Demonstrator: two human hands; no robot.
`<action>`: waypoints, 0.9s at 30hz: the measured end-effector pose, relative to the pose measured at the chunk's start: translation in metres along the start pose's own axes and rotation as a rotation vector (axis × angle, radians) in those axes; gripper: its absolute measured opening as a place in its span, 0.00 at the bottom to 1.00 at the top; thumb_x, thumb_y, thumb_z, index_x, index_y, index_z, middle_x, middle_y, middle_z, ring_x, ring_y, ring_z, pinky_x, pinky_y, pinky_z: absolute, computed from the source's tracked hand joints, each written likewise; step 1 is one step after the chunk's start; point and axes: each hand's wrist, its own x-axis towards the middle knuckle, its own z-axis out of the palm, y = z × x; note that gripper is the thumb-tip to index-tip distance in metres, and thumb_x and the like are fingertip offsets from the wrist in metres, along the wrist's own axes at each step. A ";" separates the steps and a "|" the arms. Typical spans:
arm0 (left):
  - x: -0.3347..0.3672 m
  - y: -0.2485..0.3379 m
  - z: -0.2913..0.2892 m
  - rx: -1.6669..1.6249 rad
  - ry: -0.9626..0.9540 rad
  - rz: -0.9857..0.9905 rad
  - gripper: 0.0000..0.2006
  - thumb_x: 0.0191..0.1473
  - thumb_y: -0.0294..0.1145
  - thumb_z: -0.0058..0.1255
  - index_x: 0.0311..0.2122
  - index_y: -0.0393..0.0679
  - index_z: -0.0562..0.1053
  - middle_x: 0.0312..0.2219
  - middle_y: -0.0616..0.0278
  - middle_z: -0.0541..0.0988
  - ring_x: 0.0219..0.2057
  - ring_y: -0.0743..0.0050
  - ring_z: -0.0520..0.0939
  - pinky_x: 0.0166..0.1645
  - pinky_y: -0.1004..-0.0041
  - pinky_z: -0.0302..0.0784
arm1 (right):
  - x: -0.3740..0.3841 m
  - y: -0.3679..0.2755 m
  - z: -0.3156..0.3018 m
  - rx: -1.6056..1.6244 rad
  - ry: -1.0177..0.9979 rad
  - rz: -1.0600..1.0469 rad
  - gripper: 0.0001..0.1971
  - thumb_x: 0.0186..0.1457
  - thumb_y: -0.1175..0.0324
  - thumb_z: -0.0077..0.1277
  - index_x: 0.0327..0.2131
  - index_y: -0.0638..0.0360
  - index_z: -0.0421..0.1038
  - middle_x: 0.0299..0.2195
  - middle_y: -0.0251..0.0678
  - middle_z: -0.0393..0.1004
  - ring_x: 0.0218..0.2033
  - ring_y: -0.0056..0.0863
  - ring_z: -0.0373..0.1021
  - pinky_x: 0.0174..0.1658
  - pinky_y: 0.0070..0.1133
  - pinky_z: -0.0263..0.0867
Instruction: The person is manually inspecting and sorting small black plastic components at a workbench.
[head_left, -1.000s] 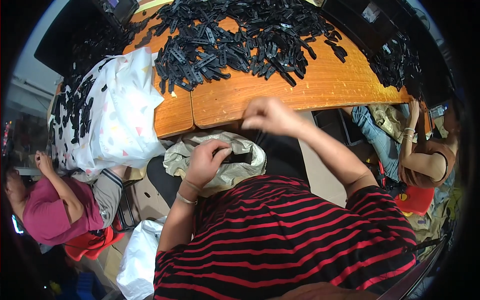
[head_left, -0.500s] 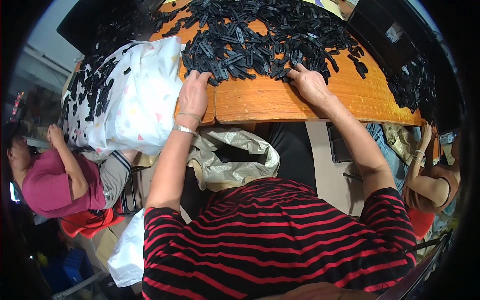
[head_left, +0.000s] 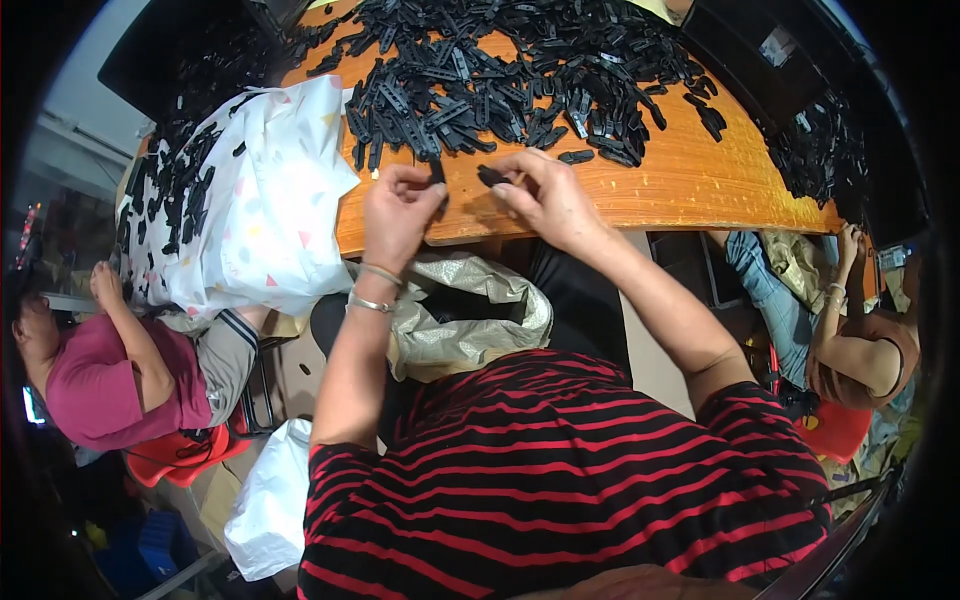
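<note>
Between the thumb and fingers of my left hand (head_left: 400,213) is a slim black plastic piece (head_left: 437,172), held upright. My right hand (head_left: 550,195) pinches a shorter, dark plastic piece (head_left: 491,177), its end pointing toward the left hand. A small gap separates the two pieces. Both hands are above the near edge of the orange wooden table (head_left: 640,195). Just beyond them spreads a large heap of black plastic pieces (head_left: 440,105), some long with holes, others short. Fine details of the held pieces are too small to make out.
An open woven sack (head_left: 470,350) sits at my lap below the table edge. Left of my hand lies a white patterned sheet (head_left: 270,200) with black pieces on it. People work at left (head_left: 110,370) and right (head_left: 860,350). Dark bins (head_left: 770,60) stand at the far right.
Both hands have drawn back from the heap toward the near table edge and closer together. Each now holds a black plastic piece up off the table.
</note>
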 end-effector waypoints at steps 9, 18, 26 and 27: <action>-0.019 0.018 0.026 -0.441 -0.221 -0.078 0.13 0.53 0.19 0.52 0.44 0.36 0.68 0.33 0.65 0.76 0.30 0.85 0.78 0.32 0.85 0.76 | -0.001 -0.010 0.013 0.016 0.037 0.048 0.13 0.50 0.73 0.57 0.41 0.64 0.73 0.29 0.34 0.70 0.25 0.18 0.66 0.31 0.18 0.65; -0.020 0.020 0.024 -0.518 -0.148 -0.076 0.12 0.54 0.20 0.52 0.45 0.36 0.69 0.35 0.64 0.77 0.33 0.85 0.78 0.37 0.84 0.77 | -0.003 -0.010 0.011 0.101 0.089 -0.023 0.12 0.50 0.75 0.56 0.40 0.65 0.73 0.28 0.33 0.69 0.25 0.17 0.66 0.29 0.17 0.65; -0.021 0.022 0.024 -0.383 -0.103 0.012 0.12 0.54 0.18 0.51 0.44 0.34 0.70 0.36 0.63 0.77 0.36 0.85 0.77 0.41 0.84 0.73 | -0.004 -0.009 0.011 -0.047 0.099 -0.133 0.12 0.47 0.78 0.57 0.38 0.65 0.74 0.27 0.36 0.69 0.24 0.23 0.67 0.29 0.19 0.64; -0.021 0.022 0.024 -0.378 -0.105 0.032 0.12 0.54 0.18 0.51 0.44 0.34 0.70 0.37 0.63 0.76 0.36 0.84 0.77 0.41 0.84 0.73 | -0.005 -0.009 0.011 -0.066 0.098 -0.162 0.12 0.47 0.78 0.57 0.38 0.65 0.74 0.27 0.36 0.70 0.24 0.24 0.67 0.29 0.20 0.64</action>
